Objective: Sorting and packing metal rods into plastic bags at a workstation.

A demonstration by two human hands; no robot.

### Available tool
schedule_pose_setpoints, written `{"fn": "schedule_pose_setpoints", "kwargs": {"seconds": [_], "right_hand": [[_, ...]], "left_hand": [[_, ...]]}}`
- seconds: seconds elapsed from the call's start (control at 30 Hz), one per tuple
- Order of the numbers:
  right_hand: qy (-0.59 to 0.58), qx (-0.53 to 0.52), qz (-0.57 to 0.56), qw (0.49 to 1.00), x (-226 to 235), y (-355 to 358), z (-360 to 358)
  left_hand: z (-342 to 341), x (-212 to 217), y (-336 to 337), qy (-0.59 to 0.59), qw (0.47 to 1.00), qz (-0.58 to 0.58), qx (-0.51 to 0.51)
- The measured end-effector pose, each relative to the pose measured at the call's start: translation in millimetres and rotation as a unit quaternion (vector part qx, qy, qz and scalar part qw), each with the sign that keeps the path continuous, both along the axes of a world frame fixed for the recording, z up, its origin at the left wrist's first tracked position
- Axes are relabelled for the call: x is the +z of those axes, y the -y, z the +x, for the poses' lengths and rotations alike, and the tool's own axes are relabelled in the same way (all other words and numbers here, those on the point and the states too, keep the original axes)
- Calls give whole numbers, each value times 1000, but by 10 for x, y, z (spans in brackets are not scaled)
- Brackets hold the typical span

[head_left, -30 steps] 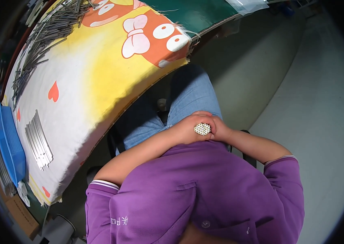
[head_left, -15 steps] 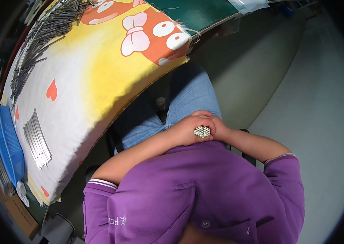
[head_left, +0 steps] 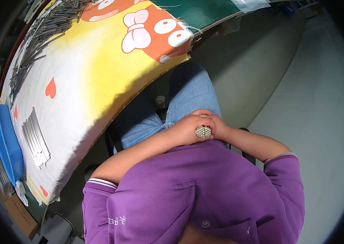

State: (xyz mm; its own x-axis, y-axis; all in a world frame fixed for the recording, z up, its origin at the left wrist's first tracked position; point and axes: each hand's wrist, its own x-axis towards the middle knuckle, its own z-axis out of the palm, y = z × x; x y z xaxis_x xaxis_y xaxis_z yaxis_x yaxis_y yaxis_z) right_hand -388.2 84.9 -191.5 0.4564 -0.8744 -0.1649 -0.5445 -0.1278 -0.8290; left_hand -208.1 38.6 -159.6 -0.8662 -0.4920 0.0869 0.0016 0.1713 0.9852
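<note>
In the lap: a bundle of thin metal tubes (head_left: 203, 131), gathered in the hands in front of the waist; its pale round ends face upward in a tight, rounded cluster, and its length is hidden.
Left hand (head_left: 185, 129): closed round the bundle, fingers curled in.
Right hand (head_left: 222, 127): narrow, bent in against the left hand at the bundle's right edge; whether its fingers grip the tubes cannot be told.
Shirt (head_left: 221, 179): purple, short-sleeved, with white-striped cuffs, just below the hands.
Jeans (head_left: 194, 93): blue, knees toward the table, the left leg partly shaded.
Table cloth (head_left: 86, 93): white and yellow with orange cartoon figures and red hearts, its edge frayed, spread ahead and to the left.
Silver tubes (head_left: 36, 139): a small group laid side by side on the white part of the cloth, well apart from the hands.
Blue basket (head_left: 11, 142): shallow, at the left edge of the cloth, near the silver tubes.
Cardboard box (head_left: 21, 214): brown, low at the far left, beyond the cloth.
Dark rods (head_left: 46, 34): a large loose heap along the far side of the cloth, many crossing.
Green tabletop (head_left: 200, 14): beyond the cloth's corner, a clear plastic bag (head_left: 250, 5) at its edge.
</note>
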Motion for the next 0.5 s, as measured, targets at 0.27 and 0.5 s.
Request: {"fn": "schedule_pose_setpoints", "kwargs": {"seconds": [0.27, 0.5], "right_hand": [[-14, 8, -43, 999, -19, 20, 24], [-25, 7, -56, 998, -30, 0, 31]], "left_hand": [[50, -48, 49, -27, 999, 4, -19], [65, -43, 37, -32, 999, 5, -25]]}}
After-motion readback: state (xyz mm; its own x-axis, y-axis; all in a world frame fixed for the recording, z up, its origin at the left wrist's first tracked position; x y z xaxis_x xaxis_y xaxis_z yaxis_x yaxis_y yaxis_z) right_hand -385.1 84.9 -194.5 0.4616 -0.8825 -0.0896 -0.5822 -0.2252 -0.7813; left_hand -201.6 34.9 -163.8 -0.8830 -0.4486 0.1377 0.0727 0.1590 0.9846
